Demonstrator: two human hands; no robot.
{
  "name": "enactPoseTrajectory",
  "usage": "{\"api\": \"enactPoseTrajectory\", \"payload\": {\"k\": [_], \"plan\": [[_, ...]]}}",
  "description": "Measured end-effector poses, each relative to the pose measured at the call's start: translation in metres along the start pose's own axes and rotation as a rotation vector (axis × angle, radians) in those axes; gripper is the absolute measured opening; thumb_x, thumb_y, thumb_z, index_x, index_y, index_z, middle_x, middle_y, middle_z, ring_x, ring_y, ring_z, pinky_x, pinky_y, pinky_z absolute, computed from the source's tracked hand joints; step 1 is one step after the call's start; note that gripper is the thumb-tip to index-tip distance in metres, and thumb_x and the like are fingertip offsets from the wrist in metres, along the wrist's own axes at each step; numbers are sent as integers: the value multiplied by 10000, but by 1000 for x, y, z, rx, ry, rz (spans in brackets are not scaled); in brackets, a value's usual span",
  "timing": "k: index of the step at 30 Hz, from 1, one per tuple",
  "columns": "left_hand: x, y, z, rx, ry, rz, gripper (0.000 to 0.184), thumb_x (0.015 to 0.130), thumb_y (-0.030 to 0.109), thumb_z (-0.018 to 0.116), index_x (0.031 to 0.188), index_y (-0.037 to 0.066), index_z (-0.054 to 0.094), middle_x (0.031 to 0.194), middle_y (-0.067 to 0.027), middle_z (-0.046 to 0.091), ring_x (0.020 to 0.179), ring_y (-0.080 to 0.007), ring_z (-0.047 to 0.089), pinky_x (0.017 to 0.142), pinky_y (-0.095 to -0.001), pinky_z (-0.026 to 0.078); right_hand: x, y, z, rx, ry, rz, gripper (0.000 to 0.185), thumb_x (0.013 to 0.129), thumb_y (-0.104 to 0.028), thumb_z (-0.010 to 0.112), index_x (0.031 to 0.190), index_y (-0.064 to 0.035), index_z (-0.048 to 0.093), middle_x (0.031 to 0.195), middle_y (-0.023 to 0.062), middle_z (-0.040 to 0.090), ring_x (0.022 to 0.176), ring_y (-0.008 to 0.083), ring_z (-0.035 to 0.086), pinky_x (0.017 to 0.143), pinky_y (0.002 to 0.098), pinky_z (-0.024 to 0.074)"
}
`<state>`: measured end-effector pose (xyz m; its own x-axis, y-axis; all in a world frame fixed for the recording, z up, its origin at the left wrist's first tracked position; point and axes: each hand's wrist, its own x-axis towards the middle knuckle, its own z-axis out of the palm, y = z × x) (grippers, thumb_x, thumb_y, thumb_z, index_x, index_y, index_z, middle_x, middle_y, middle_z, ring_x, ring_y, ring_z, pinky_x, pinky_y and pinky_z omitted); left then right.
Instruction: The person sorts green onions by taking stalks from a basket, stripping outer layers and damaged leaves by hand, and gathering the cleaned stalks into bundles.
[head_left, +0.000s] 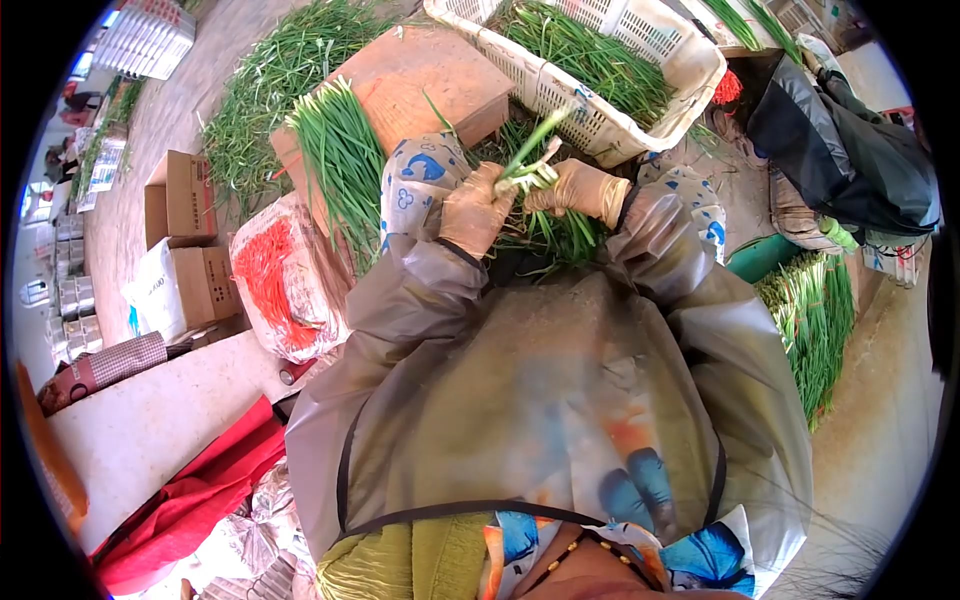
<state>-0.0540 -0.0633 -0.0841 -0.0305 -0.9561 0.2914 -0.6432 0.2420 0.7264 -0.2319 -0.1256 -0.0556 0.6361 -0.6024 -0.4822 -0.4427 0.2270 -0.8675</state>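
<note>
My left hand (474,212), in a pale glove, is closed round a few green chives (535,140) with pale stalk ends that point up and to the right. Close beside it, my right hand (582,192), also gloved, has its fingers curled at the pale, bent bits of the same chives. More loose chives (575,238) lie below my hands, over my lap. Left of my left hand, a neat bundle of chives (340,135) rests on a wooden board (425,75), its pale ends toward the far side.
A white plastic basket (560,85) of chives stands ahead. Loose chives (270,95) heap on the floor at far left. Red ties (272,280) lie on a package to my left, near cardboard boxes (190,200). Bundled chives (815,320) stand at right, below a dark jacket (840,150).
</note>
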Motion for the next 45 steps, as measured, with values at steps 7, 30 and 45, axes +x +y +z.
{"api": "enactPoseTrajectory", "payload": {"k": [7,30,45], "plan": [[12,-25,-6,-991,118,-754,114,817,81,606,923,70,565,723,12,546,567,-50,466,427,-170,312,-11,-7,0,51,-31,-72,239,743,-249,708,807,-24,655,689,21,609,561,101,484,537,254,407],[24,-25,-4,-333,238,-434,185,811,197,602,834,14,589,601,-37,557,522,-116,506,471,-284,403,-17,-26,18,-264,209,18,296,710,-269,707,830,-13,619,647,74,580,572,163,516,577,294,430],[15,-2,-12,-1302,-260,-468,413,861,252,510,1173,-18,523,831,-62,613,707,-116,523,651,-234,412,-26,-14,-35,720,315,-445,235,823,-292,614,757,-70,572,764,-6,561,780,123,565,713,230,431]]}}
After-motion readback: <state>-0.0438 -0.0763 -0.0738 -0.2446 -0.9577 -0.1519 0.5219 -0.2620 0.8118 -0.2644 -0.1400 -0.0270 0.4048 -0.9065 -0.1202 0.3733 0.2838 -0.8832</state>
